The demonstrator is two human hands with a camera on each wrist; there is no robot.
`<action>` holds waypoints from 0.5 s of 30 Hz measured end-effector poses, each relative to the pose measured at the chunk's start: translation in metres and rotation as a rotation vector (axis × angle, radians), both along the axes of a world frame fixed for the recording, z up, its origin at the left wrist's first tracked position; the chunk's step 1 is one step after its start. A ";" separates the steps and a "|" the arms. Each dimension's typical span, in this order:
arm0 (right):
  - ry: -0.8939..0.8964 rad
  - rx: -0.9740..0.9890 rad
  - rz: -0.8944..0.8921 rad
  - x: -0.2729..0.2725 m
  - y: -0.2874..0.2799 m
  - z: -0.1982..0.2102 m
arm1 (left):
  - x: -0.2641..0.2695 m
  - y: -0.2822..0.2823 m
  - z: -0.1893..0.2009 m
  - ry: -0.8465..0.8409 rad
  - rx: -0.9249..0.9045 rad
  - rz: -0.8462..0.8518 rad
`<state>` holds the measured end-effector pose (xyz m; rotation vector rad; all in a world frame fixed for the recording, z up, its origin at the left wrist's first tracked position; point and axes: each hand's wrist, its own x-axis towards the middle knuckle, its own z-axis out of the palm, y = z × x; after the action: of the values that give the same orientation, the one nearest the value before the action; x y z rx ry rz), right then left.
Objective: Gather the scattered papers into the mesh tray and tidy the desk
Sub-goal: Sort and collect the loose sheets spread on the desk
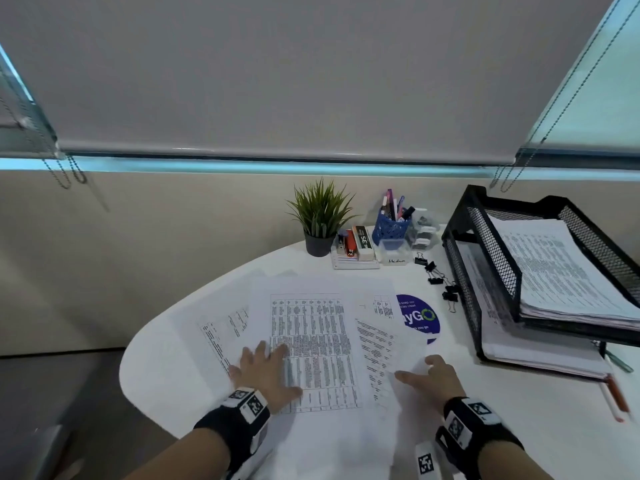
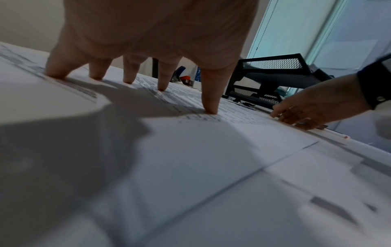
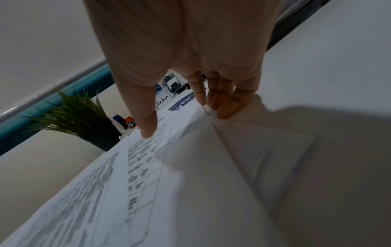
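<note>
Papers (image 1: 311,341) lie fanned and overlapping on the white worktop (image 1: 173,341), directly in front of the person. The left hand (image 1: 263,370) rests on the printed table sheet, fingers spread and straight; the left wrist view shows all five fingertips (image 2: 209,107) pressing down on it. The right hand (image 1: 433,374) sits at the right edge of the spread. In the right wrist view its thumb lies on top of a sheet while the fingers (image 3: 224,107) curl under the lifted edge, pinching it. The tray (image 1: 491,258), black mesh with two tiers, stands to the right, well apart from both hands; each tier already holds stacked sheets.

Partly hidden: a round blue sticker (image 1: 420,317) is covered on its left by a sheet, its wording only partly legible. The print on the sheets is too small to read. The tray runs off the right frame edge. A pen (image 1: 614,396) lies by the tray's near corner, its far end tucked under the lower stack. Binder clips (image 1: 440,277) lie beside the tray's left wall. A plant (image 1: 320,216) stands at the back.
</note>
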<state>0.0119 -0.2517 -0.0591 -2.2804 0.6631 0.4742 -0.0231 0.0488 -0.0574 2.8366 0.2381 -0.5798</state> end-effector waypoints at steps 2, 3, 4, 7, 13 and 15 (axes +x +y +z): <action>-0.013 0.018 -0.042 0.003 -0.003 0.001 | 0.001 -0.004 0.005 0.011 -0.010 -0.055; -0.026 0.016 -0.064 0.004 -0.005 0.001 | 0.002 -0.004 0.006 -0.014 -0.007 -0.058; -0.042 0.008 -0.085 0.004 -0.007 0.001 | 0.005 -0.002 0.007 -0.037 -0.011 -0.036; -0.101 -0.028 -0.129 0.001 -0.006 0.000 | 0.010 0.009 0.003 -0.008 -0.036 0.116; 0.107 -0.203 0.198 0.005 -0.010 0.012 | 0.012 0.011 -0.006 0.069 -0.040 0.055; 0.165 -0.408 0.334 0.012 -0.012 0.017 | 0.013 0.014 -0.007 0.068 -0.039 0.017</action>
<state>0.0235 -0.2638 -0.0425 -2.7801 0.4897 0.7477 -0.0104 0.0628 -0.0648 2.7774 0.2594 -0.6704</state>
